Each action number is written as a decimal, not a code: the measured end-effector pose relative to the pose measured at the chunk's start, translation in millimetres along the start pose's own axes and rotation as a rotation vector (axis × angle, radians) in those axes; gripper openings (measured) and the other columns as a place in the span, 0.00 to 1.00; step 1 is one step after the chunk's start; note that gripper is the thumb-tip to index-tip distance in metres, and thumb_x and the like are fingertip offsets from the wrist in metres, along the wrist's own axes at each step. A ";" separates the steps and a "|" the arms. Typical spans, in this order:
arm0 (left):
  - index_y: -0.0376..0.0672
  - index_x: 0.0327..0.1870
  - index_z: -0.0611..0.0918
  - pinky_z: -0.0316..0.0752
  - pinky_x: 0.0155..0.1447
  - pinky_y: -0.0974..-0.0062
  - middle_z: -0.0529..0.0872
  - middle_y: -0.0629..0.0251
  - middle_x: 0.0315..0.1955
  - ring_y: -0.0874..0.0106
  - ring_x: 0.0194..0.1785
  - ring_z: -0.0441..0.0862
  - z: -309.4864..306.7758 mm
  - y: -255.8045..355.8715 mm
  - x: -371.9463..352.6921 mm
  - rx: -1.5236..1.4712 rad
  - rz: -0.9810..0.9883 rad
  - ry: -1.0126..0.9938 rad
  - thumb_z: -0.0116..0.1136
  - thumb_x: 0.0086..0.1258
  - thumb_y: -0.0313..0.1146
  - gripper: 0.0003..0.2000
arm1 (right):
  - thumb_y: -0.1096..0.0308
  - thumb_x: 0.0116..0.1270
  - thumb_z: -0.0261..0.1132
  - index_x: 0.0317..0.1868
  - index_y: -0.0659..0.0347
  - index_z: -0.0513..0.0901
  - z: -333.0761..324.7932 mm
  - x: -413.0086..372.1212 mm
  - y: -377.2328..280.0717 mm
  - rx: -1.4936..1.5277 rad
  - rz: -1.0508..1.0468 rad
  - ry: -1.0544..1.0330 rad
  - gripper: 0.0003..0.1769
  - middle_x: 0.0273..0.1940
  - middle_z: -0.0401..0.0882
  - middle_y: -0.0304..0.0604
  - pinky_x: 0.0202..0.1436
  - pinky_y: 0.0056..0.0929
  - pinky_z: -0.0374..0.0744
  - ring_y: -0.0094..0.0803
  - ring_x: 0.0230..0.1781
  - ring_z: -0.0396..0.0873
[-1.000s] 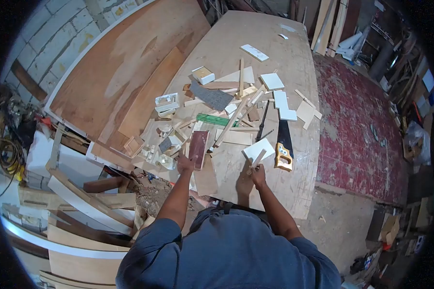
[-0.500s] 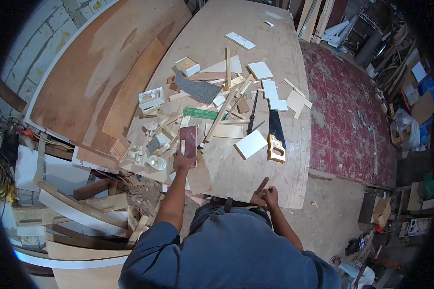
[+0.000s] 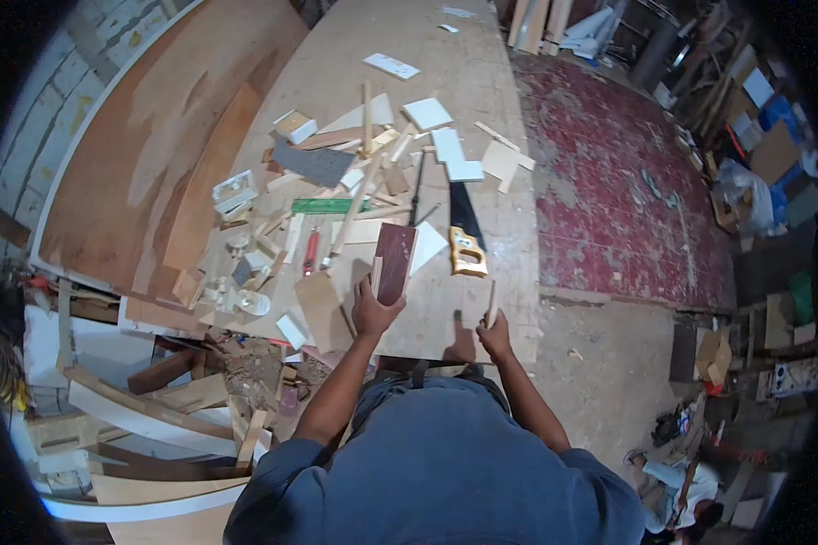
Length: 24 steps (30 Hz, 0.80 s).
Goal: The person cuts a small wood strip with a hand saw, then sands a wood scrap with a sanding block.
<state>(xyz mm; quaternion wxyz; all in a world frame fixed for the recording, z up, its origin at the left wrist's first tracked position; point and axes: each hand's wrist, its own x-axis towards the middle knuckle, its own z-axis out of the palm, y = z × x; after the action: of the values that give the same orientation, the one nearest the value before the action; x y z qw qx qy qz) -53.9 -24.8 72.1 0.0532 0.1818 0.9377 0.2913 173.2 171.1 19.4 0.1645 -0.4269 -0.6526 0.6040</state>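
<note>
Above the near part of the plywood table (image 3: pixel 409 338), my left hand (image 3: pixel 375 313) is closed around the lower end of a dark red wooden piece (image 3: pixel 396 262) with pale edges. My right hand (image 3: pixel 494 337) grips a short, thin wood strip (image 3: pixel 493 300) that points away from me. A handsaw (image 3: pixel 469 252) with a yellow handle lies beyond the right hand, blade pointing to the far side. Left of the dark red piece rest a red-handled tool (image 3: pixel 311 252) and a flat brown board (image 3: pixel 325 309). A white panel (image 3: pixel 430 247) shows partly behind the piece.
Wood offcuts, a grey strip (image 3: pixel 314 165) and a green strip (image 3: pixel 332 206) are heaped mid-table. A clear round container (image 3: pixel 253 302) stands at the left edge. Large plywood sheets (image 3: pixel 154 136) lean along the left. Another person (image 3: pixel 691 495) is low at the bottom right.
My left hand has lifted the dark red piece and carried it right, uncovering the red-handled tool. My right hand has raised its strip slightly farther over the table. The view has shifted right.
</note>
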 end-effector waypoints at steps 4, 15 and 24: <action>0.33 0.67 0.64 0.75 0.60 0.54 0.72 0.46 0.60 0.51 0.61 0.75 60.5 44.6 -51.9 -0.030 -0.020 -0.247 0.75 0.45 0.56 0.51 | 0.79 0.57 0.69 0.37 0.61 0.75 -44.7 -8.0 -10.7 0.064 0.061 -0.097 0.12 0.26 0.74 0.36 0.22 0.24 0.75 0.23 0.21 0.74; 0.32 0.65 0.69 0.75 0.60 0.54 0.78 0.39 0.54 0.46 0.59 0.77 156.1 163.3 -132.3 -0.017 -0.025 -0.473 0.74 0.47 0.60 0.49 | 0.66 0.66 0.67 0.42 0.65 0.80 -148.4 -26.4 25.5 0.017 0.215 -0.057 0.11 0.25 0.77 0.39 0.24 0.29 0.76 0.25 0.21 0.76; 0.35 0.58 0.72 0.71 0.59 0.46 0.74 0.36 0.50 0.40 0.52 0.76 211.1 101.4 -99.3 -0.127 -0.069 -0.217 0.56 0.65 0.38 0.23 | 0.65 0.65 0.67 0.50 0.69 0.81 -171.0 -3.7 75.6 -0.266 -0.207 0.031 0.18 0.31 0.81 0.47 0.35 0.30 0.80 0.31 0.28 0.80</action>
<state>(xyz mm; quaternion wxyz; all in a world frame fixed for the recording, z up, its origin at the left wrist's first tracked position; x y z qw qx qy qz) 113.2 126.9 -45.2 0.1757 0.1764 0.9117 0.3267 327.3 271.9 -12.7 0.1781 -0.3846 -0.7647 0.4854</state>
